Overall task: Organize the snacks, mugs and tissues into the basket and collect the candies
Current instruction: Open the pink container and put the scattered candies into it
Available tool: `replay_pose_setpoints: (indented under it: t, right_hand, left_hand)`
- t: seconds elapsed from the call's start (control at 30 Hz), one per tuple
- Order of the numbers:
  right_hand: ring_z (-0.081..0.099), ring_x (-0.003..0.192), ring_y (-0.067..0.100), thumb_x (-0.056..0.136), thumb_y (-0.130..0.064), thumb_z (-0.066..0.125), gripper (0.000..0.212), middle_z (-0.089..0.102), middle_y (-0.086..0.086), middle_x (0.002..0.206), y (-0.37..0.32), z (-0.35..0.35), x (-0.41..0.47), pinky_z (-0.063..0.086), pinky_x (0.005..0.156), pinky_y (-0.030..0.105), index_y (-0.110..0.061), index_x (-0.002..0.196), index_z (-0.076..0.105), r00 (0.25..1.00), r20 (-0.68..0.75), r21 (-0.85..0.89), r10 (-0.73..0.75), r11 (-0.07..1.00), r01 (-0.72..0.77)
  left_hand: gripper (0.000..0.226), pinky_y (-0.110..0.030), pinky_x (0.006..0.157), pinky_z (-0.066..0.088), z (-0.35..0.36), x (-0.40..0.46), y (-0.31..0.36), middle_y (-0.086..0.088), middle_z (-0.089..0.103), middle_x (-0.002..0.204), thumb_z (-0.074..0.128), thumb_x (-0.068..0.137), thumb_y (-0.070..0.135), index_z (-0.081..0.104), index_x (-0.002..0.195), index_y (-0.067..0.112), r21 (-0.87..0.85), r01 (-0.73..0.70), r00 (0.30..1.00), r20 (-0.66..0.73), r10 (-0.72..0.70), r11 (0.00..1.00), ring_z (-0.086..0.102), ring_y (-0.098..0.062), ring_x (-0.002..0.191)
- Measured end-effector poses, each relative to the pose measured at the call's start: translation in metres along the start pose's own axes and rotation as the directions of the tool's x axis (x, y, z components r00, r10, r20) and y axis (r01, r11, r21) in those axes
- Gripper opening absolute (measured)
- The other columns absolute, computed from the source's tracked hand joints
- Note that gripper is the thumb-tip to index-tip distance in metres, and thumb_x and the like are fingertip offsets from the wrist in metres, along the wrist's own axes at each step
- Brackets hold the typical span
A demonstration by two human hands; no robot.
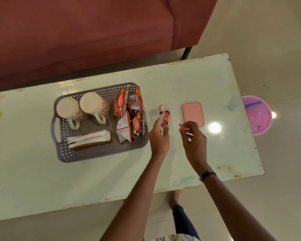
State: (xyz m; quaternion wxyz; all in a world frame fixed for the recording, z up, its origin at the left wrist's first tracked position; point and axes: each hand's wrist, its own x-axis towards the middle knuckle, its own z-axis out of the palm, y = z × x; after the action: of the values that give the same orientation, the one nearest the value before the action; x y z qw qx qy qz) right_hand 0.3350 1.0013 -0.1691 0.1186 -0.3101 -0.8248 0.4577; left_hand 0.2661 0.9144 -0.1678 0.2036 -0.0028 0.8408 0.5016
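Observation:
A grey perforated basket (101, 155) sits on the left half of the table. Inside it are two upside-down patterned mugs (82, 108), a stack of white tissues (92, 139) and several red snack packets (129, 115). Just right of the basket, my left hand (159, 136) pinches red candy wrappers (165, 119); another small candy (161, 108) lies on the table just beyond them. My right hand (195, 140) grips a red candy (184, 127) between thumb and fingers, near a closed pink box (193, 114).
The pale glass table (111, 185) fills the middle of the view. A dark red sofa (76, 35) stands behind it. A purple plastic bucket (257, 115) sits on the floor past the table's right edge. My leg and foot show below the near edge.

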Motion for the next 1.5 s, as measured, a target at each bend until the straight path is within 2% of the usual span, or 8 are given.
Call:
replay_pose_setpoints:
  t: [0.07, 0.33, 0.47, 0.7, 0.93, 1.13, 1.33, 1.5]
  right_hand:
    - [0.063, 0.085, 0.007, 0.091, -0.011, 0.057, 0.014, 0.066, -0.001, 0.097, -0.003, 0.002, 0.007, 0.053, 0.076, 0.013, -0.01, 0.105, 0.053, 1.0, 0.005, 0.015, -0.005, 1.0, 0.005]
    - [0.064, 0.093, 0.019, 0.092, -0.011, 0.056, 0.021, 0.066, 0.008, 0.105, -0.021, 0.029, 0.05, 0.056, 0.079, 0.033, -0.008, 0.112, 0.053, 0.997, 0.047, -0.002, -0.059, 0.998, 0.059]
    - [0.058, 0.108, 0.022, 0.091, -0.014, 0.057, 0.035, 0.061, 0.008, 0.123, -0.011, 0.027, 0.051, 0.044, 0.086, 0.024, -0.011, 0.125, 0.047, 0.996, 0.083, -0.076, 0.029, 0.997, -0.023]
    - [0.045, 0.121, 0.032, 0.086, -0.011, 0.06, 0.049, 0.046, 0.014, 0.134, 0.037, -0.002, 0.053, 0.04, 0.098, 0.037, -0.005, 0.13, 0.04, 0.975, -0.059, -0.235, 0.214, 0.946, -0.222]
    - [0.036, 0.12, 0.036, 0.07, -0.03, 0.078, 0.083, 0.039, 0.018, 0.131, 0.052, 0.008, 0.084, 0.037, 0.093, 0.041, -0.001, 0.133, 0.032, 0.903, -0.064, -0.346, 0.425, 0.839, -0.419]
    - [0.037, 0.118, 0.036, 0.064, -0.029, 0.083, 0.083, 0.038, 0.018, 0.128, 0.054, 0.007, 0.092, 0.039, 0.091, 0.041, -0.003, 0.129, 0.038, 0.857, -0.04, -0.322, 0.514, 0.805, -0.498]
    - [0.056, 0.095, 0.038, 0.085, -0.005, 0.054, 0.031, 0.044, 0.018, 0.121, 0.033, 0.002, 0.089, 0.037, 0.072, 0.028, 0.0, 0.115, 0.047, 0.937, -0.028, -0.248, 0.348, 0.906, -0.343]
    - [0.05, 0.11, 0.033, 0.088, 0.002, 0.035, 0.044, 0.051, 0.019, 0.126, 0.008, 0.027, 0.079, 0.04, 0.086, 0.033, -0.004, 0.131, 0.045, 0.992, 0.101, -0.268, 0.072, 0.962, -0.043]
  left_hand:
    - [0.043, -0.004, 0.089, 0.03, -0.001, -0.004, -0.002, -0.012, 0.051, 0.139, 0.048, 0.095, 0.02, 0.043, 0.136, 0.004, -0.042, 0.054, 0.999, 0.001, -0.054, 0.998, 0.047, -0.021, 0.129]
    - [0.039, -0.028, 0.103, 0.043, -0.004, -0.004, -0.008, -0.011, 0.053, 0.137, 0.046, 0.095, 0.008, 0.047, 0.133, 0.004, -0.035, 0.093, 0.995, -0.018, -0.094, 0.995, 0.049, -0.02, 0.129]
    - [0.037, -0.024, 0.1, 0.042, -0.004, -0.005, -0.01, -0.011, 0.055, 0.135, 0.046, 0.095, 0.006, 0.049, 0.131, 0.004, -0.045, 0.116, 0.993, -0.022, -0.117, 0.992, 0.051, -0.019, 0.126]
    - [0.039, -0.007, 0.087, 0.036, 0.001, -0.004, -0.009, -0.008, 0.054, 0.136, 0.043, 0.094, 0.005, 0.048, 0.133, 0.007, -0.001, 0.109, 0.994, -0.027, -0.109, 0.994, 0.051, -0.017, 0.126]
    - [0.053, -0.04, 0.112, 0.036, 0.008, 0.013, -0.014, -0.005, 0.037, 0.151, 0.044, 0.092, 0.006, 0.032, 0.143, 0.01, 0.067, 0.049, 0.999, 0.019, -0.051, 0.997, 0.032, -0.017, 0.14]
    - [0.059, -0.027, 0.116, 0.018, 0.007, 0.021, -0.012, -0.005, 0.024, 0.156, 0.043, 0.094, 0.006, 0.02, 0.148, 0.011, 0.154, 0.084, 0.992, 0.076, -0.096, 0.985, 0.022, -0.017, 0.144]
    - [0.059, -0.028, 0.116, 0.019, 0.007, 0.022, -0.01, -0.006, 0.025, 0.156, 0.042, 0.094, 0.006, 0.019, 0.148, 0.011, 0.132, 0.133, 0.984, 0.099, -0.147, 0.982, 0.023, -0.018, 0.144]
    - [0.057, -0.039, 0.114, 0.03, 0.01, 0.025, -0.01, -0.009, 0.035, 0.151, 0.044, 0.094, 0.007, 0.024, 0.147, 0.013, 0.075, 0.176, 0.976, 0.114, -0.184, 0.981, 0.033, -0.022, 0.14]
